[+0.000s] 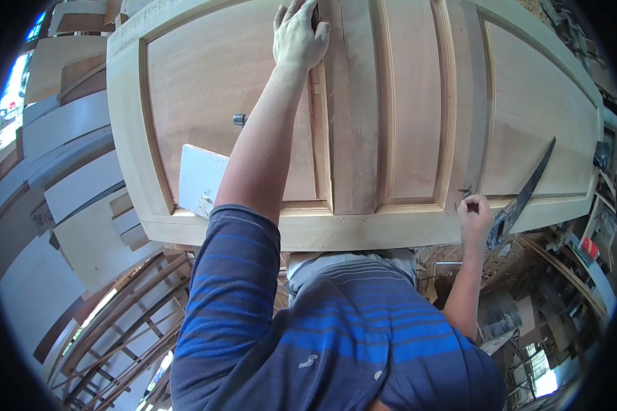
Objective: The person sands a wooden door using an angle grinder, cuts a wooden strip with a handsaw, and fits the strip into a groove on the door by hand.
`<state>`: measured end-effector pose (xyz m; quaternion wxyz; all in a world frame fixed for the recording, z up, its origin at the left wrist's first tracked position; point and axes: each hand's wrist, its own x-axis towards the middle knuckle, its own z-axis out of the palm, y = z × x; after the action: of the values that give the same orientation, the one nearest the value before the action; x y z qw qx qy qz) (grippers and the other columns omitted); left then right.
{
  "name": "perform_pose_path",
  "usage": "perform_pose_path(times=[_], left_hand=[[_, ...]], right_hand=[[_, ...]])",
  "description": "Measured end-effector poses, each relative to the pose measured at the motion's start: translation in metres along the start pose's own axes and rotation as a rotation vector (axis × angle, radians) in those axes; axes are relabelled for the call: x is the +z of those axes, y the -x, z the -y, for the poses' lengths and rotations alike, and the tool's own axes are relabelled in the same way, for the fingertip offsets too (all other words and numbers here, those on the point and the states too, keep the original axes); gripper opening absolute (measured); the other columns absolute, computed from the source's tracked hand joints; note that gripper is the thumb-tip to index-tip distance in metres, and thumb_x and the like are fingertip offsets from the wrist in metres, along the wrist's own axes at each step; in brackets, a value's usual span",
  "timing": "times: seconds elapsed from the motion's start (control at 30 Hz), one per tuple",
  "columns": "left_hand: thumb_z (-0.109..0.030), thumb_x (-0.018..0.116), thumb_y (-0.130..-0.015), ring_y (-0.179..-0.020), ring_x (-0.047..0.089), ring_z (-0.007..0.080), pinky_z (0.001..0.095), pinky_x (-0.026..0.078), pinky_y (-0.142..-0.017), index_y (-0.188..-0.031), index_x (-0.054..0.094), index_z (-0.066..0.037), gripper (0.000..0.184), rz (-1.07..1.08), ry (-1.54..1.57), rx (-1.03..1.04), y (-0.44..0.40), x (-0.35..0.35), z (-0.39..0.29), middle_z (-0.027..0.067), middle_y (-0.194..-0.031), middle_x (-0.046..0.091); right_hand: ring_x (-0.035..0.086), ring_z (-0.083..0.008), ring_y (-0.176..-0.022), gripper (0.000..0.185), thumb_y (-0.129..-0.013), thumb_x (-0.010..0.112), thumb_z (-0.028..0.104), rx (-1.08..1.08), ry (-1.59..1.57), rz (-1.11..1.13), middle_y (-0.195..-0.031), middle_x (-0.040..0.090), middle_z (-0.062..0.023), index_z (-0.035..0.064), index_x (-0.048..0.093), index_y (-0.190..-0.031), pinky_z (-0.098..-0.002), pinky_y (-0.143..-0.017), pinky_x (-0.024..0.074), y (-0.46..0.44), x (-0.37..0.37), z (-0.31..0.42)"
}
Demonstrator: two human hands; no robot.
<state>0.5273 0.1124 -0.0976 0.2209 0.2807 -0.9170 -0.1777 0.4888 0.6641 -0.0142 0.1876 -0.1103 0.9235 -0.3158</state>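
A panelled wooden door (353, 157) lies flat in front of me. My left hand (300, 38) reaches to its far side, fingers stretched out over the moulding beside the left panel; the fingertips run up to the picture's top edge. Down at the near rail, my right hand (474, 216) has its fingers pinched together, and what is between them is too small to make out. Small dark nails (465, 192) lie just beyond those fingers. To the right of that hand, a handsaw (528, 192) rests across the door with its blade pointing away.
A pale blue-grey board piece (200, 179) lies on the left panel by my forearm. A short metal cylinder (239, 119) shows beside that forearm. Boards (68, 185) are stacked at the left, with timber frames (130, 329) below. Wood offcuts (562, 274) clutter the right side.
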Motion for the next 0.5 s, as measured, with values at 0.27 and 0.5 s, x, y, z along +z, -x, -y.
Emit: perform_pose_path(times=[0.27, 0.5], left_hand=[[-0.025, 0.064, -0.099, -0.161, 0.04, 0.0276, 0.0464, 0.023, -0.136, -0.163, 0.05, -0.011, 0.067, 0.009, 0.031, 0.008, -0.004, -0.006, -0.008, 0.0131, -0.163, 0.057], [-0.019, 0.067, -0.094, -0.158, 0.044, 0.0274, 0.0457, 0.025, -0.135, -0.155, 0.058, -0.008, 0.063, 0.03, 0.081, -0.032, -0.006, -0.009, -0.008, 0.0143, -0.16, 0.06]], right_hand=[[0.073, -0.0144, -0.092, 0.016, -0.098, 0.077, 0.007, -0.173, -0.255, -0.031, -0.103, 0.078, -0.0065, 0.0011, 0.08, -0.113, -0.0309, -0.085, 0.0581, -0.083, 0.048, 0.118], [0.077, -0.0211, -0.091, 0.012, -0.097, 0.077, 0.012, -0.536, -0.513, 0.012, -0.096, 0.08, -0.0111, 0.0066, 0.081, -0.107, -0.0349, -0.082, 0.0605, -0.241, 0.167, 0.248]])
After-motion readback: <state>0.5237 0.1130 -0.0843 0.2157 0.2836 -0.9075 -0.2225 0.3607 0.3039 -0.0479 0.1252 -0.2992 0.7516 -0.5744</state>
